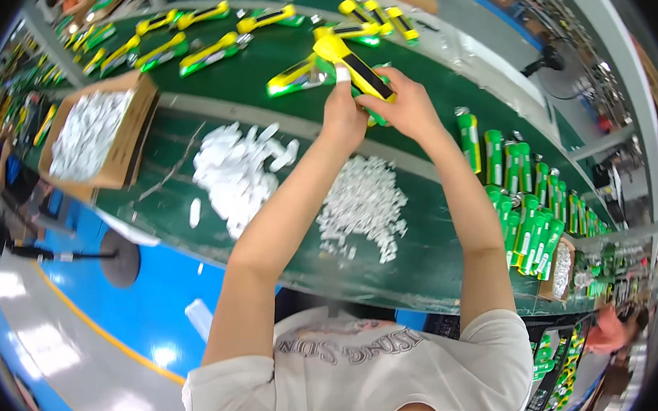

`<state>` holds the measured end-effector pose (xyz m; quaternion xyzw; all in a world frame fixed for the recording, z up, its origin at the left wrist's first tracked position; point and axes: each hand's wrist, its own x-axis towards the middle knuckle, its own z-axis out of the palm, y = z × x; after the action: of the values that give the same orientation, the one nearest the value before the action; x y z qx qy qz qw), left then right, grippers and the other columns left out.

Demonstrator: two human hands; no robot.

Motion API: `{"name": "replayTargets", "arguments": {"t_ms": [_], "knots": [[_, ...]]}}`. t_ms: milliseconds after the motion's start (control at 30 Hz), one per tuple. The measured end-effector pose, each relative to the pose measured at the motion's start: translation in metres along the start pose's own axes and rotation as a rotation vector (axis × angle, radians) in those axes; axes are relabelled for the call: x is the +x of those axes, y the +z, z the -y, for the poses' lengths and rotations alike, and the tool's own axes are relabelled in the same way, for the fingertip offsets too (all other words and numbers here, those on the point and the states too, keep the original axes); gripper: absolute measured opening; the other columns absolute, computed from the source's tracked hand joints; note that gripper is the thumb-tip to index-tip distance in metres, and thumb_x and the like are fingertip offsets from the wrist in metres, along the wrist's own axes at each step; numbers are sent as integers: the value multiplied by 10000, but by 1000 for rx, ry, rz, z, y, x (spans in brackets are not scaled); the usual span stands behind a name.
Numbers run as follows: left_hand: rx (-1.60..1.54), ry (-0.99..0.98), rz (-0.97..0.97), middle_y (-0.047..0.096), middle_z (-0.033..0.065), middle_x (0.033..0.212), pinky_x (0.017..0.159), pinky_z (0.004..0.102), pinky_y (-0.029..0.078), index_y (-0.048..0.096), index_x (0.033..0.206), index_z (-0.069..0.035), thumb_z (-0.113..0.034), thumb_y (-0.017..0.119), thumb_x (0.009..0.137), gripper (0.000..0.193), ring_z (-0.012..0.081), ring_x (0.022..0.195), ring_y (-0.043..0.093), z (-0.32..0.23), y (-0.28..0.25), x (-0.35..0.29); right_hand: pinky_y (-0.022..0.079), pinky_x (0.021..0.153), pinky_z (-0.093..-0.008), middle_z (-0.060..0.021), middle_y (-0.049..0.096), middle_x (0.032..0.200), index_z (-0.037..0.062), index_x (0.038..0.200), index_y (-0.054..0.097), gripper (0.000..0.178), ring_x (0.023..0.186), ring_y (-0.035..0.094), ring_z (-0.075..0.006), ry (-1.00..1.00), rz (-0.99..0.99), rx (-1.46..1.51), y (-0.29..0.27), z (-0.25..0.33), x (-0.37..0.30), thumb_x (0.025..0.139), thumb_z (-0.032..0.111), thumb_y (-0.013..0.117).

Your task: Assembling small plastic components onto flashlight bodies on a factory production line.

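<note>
Over the far side of the green bench, a yellow flashlight [350, 66] with a black panel along its body and green edges is held in both hands. My left hand [345, 110] closes on its left side, with a white wrap around one finger. My right hand [408, 106] grips its near end, fingers bent around it. Just behind lie other yellow-and-green flashlights [293, 77], one touching or nearly touching the held one. Nearer to me are a heap of white oval pieces [233, 170] and, right of it, a heap of small white parts [361, 203].
An open cardboard box [130, 136] full of white pieces stands at left. Flashlights [209, 53] line the far green belt. Rows of green flashlights [528, 228] stand at right, beside a small box of white parts [562, 268]. A grey post [53, 42] rises at far left.
</note>
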<state>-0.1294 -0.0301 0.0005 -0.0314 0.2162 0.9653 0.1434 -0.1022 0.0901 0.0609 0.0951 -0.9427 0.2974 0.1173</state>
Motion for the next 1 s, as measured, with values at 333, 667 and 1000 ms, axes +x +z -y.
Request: {"name": "replayTargets", "arguments": {"t_ms": [333, 667, 1000], "knots": [[111, 211, -77, 618, 206, 1141, 937, 474, 526, 454, 1318, -51, -506, 569, 959, 592, 359, 1029, 634, -176, -137, -128, 527, 733, -377, -107, 622, 934, 41, 997, 676, 213, 834, 632, -296, -397, 188, 1, 132, 36, -42, 821, 144, 736], [180, 120, -175, 673, 186, 1067, 796, 399, 588, 462, 1333, -52, -595, 544, 931, 681, 299, 893, 688, -146, -163, -175, 535, 683, -349, -89, 651, 862, 40, 897, 638, 195, 760, 662, -231, -223, 530, 148, 154, 36, -36, 769, 89, 777], [102, 98, 374, 448, 71, 1413, 1087, 476, 384, 287, 1478, -182, -493, 554, 973, 650, 264, 1321, 451, -73, -75, -186, 480, 607, -217, -31, 668, 887, 41, 1060, 613, 208, 713, 600, -59, -226, 371, 516, 10, 158, -87, 873, 1, 695]]}}
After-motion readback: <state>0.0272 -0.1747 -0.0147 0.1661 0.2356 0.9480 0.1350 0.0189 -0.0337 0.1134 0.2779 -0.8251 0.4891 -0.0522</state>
